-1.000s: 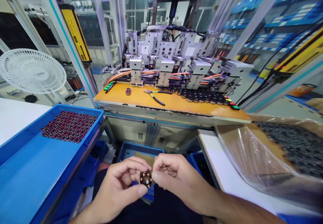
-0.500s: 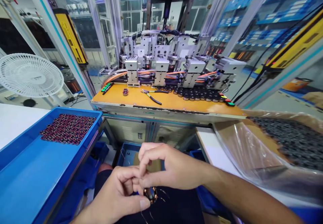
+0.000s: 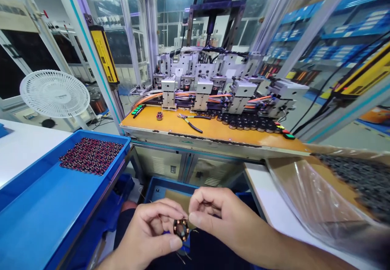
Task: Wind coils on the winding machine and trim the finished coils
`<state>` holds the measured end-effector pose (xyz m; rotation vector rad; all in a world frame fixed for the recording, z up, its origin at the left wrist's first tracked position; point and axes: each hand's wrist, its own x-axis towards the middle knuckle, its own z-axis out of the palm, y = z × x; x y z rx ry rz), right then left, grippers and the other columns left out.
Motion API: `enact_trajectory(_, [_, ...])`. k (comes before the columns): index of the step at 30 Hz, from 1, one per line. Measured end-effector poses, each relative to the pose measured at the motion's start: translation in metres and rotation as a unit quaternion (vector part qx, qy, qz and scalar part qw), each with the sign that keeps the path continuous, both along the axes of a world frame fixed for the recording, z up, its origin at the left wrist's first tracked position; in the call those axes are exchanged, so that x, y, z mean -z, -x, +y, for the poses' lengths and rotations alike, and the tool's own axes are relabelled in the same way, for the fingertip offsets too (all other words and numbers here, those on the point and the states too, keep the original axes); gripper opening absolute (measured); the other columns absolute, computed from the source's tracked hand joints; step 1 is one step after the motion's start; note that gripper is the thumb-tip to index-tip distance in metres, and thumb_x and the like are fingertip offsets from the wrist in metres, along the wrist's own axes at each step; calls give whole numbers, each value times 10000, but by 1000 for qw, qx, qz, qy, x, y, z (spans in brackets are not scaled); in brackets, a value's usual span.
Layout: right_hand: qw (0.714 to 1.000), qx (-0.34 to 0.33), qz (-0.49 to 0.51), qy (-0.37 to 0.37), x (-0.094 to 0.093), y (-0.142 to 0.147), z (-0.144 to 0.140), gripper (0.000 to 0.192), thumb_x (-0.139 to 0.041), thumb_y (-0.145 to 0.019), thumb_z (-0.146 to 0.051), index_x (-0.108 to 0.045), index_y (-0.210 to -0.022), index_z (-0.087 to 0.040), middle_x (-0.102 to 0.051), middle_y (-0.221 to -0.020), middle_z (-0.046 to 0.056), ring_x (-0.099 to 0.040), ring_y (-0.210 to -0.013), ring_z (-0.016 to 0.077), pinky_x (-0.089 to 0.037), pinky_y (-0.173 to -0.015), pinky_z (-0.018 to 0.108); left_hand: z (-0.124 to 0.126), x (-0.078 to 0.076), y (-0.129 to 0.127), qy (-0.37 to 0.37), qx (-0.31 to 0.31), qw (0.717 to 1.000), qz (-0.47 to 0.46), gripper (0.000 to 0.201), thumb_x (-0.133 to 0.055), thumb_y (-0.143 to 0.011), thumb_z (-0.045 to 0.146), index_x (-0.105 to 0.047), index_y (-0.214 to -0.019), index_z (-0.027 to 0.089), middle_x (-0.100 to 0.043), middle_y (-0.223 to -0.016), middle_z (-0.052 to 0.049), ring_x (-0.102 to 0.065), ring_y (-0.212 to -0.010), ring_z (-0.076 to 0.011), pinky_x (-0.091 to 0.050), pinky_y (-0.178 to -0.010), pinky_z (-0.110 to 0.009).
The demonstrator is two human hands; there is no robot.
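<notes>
My left hand (image 3: pixel 152 231) grips a small ring-shaped motor stator (image 3: pixel 182 230), dark with copper windings, between thumb and fingers above my lap. Thin loose copper wires stick out from it, some hanging below. Close against its upper right side is my right hand (image 3: pixel 217 217), its thumb and forefinger pinched together at a thin copper wire end (image 3: pixel 186 219). The other fingers of that hand are curled in.
A blue tray (image 3: pixel 39 205) with many small red-and-black parts lies at left. Ahead, an orange bench (image 3: pixel 146 124) carries cutting pliers (image 3: pixel 191 124), one reddish stator (image 3: pixel 159 116), rows of black parts (image 3: pixel 250 123) and a clamping machine (image 3: pixel 204 87). A plastic-lined box (image 3: pixel 292 180) stands right.
My right hand has moved right and down from above the left fingers to the stator's upper right. The stator shows more fully now. The view has shifted slightly.
</notes>
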<state>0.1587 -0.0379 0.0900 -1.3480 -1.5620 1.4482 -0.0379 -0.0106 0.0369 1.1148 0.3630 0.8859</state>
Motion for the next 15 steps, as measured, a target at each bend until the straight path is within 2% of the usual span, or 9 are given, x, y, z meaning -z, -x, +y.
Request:
enact_trajectory(2, [999, -17, -13, 31, -4, 1, 1, 186, -627, -814, -341, -627, -785, -158, -527, -636, -27, -442, -601, 106, -334, -545, 217, 0, 1, 0, -2, 3, 1000, 6, 280, -810, -719, 133, -795, -969, 258, -691, -950, -39, -627, -732, -93, -517, -674, -182])
enact_trajectory(5, [997, -31, -56, 37, -8, 2, 3, 136, -602, -822, -262, -657, -769, -149, -557, -617, -28, -453, -579, 94, -333, -528, 203, 0, 2, 2, 2, 5, 1000, 15, 280, -806, -724, 132, -791, -976, 252, -688, -964, -48, -639, -758, -111, -514, -686, -201])
enact_trajectory(8, [996, -43, -81, 16, -9, 3, 4, 141, -579, -837, -229, -666, -754, -156, -578, -623, -25, -482, -585, 99, -349, -533, 206, 0, 3, 4, 24, 10, 1000, 13, 273, -824, -709, 154, -793, -967, 237, -680, -961, -55, -654, -766, -129, -521, -687, -219])
enact_trajectory(11, [997, -55, -59, -12, -8, 4, 3, 163, -556, -857, -246, -649, -748, -168, -590, -656, -15, -522, -616, 116, -389, -565, 217, 0, 5, 5, 56, 30, 998, -13, 305, -835, -702, 174, -789, -994, 249, -668, -963, -49, -664, -769, -135, -537, -694, -233])
enact_trajectory(15, [997, -56, -34, -36, -5, 5, 0, 180, -545, -867, -280, -625, -733, -189, -586, -661, -17, -537, -626, 126, -403, -582, 229, 0, 8, 4, 67, 47, 996, -32, 295, -833, -717, 189, -788, -997, 270, -638, -981, -27, -658, -747, -100, -535, -703, -210])
